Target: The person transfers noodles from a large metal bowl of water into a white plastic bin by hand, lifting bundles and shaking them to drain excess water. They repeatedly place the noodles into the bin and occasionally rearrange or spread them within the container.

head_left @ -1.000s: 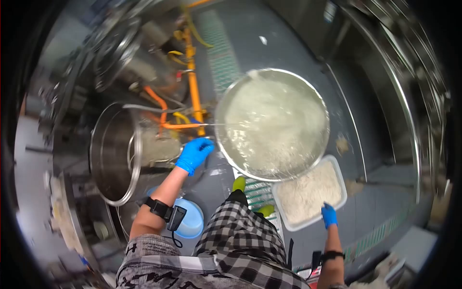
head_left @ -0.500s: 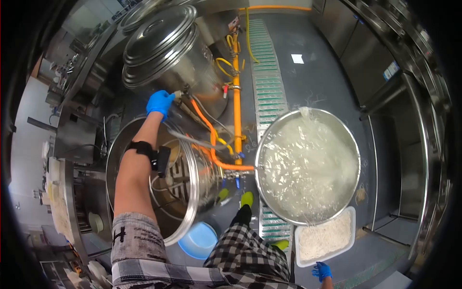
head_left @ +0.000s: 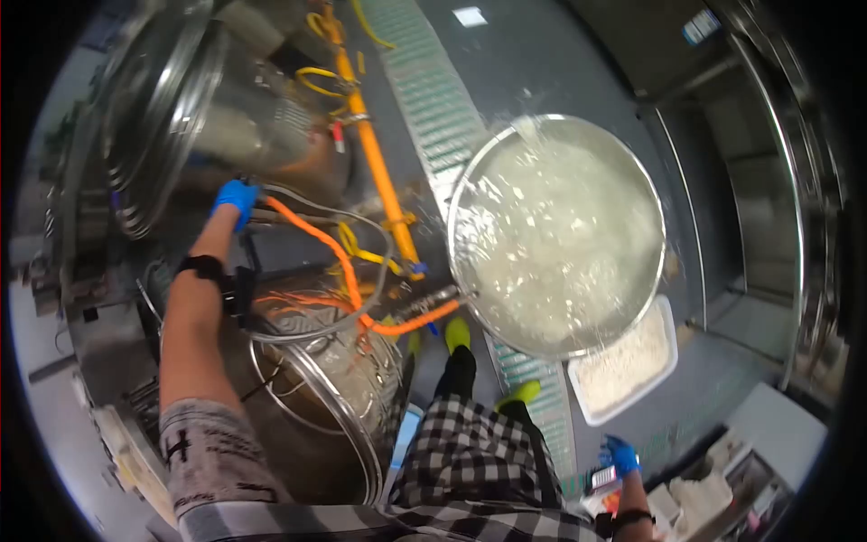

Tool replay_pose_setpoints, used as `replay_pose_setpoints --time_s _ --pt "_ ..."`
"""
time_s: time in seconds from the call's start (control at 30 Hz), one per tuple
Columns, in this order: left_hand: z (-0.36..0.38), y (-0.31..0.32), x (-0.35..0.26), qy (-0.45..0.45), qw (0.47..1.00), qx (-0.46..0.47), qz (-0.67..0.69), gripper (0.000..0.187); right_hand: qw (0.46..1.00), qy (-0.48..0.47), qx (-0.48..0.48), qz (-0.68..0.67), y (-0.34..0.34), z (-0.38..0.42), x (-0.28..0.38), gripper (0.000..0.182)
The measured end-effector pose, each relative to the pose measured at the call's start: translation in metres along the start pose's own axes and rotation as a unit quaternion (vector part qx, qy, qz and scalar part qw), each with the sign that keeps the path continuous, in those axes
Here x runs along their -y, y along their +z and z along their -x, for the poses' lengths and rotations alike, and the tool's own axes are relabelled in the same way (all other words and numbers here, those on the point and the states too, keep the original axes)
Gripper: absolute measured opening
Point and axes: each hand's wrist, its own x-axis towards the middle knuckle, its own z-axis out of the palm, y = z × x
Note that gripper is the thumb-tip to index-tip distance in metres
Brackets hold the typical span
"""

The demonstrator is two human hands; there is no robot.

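My left hand [head_left: 237, 200], in a blue glove, is closed at the lower side of a tall lidded steel pot [head_left: 271, 126], on what looks like a valve fitting mostly hidden by the fingers. From beside it an orange hose [head_left: 336, 248] and a grey hose [head_left: 370, 226] run off to the right. My right hand [head_left: 621, 454], also gloved in blue, hangs low on the right with its fingers apart, below a white tub [head_left: 670, 361] of pale strands or grains. Above that tub stands a wide round steel basin [head_left: 662, 257] full of rippling, cloudy water.
An open steel pot [head_left: 348, 406] with a coil inside stands by my legs at left. A yellow-orange pipe [head_left: 375, 167] and a slotted floor drain [head_left: 429, 99] run beyond it. Steel shelving [head_left: 768, 190] lines the right side. Several items sit on a surface [head_left: 704, 492] at lower right.
The view has shifted, so the basin and pots appear higher and further left. My left hand stays at the lidded pot's fitting. More of my right arm now shows.
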Motion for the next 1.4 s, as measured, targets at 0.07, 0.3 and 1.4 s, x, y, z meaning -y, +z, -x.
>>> replay_pose_setpoints --time_s 0.07,0.3,1.4 --pt "0.004 0.000 0.002 0.043 0.995 -0.041 -0.083 0.030 1.000 0.011 -0.008 0.020 0.010 0.006 0.016 0.030" --pt "0.024 -0.005 -0.004 0.138 0.975 -0.079 -0.156 0.023 0.999 -0.035 0.002 0.028 0.026 -0.003 0.033 0.030" --pt "0.491 0.616 -0.372 0.209 0.896 0.313 0.234 0.047 0.959 -0.233 -0.055 -0.153 -0.115 -0.380 0.083 0.066"
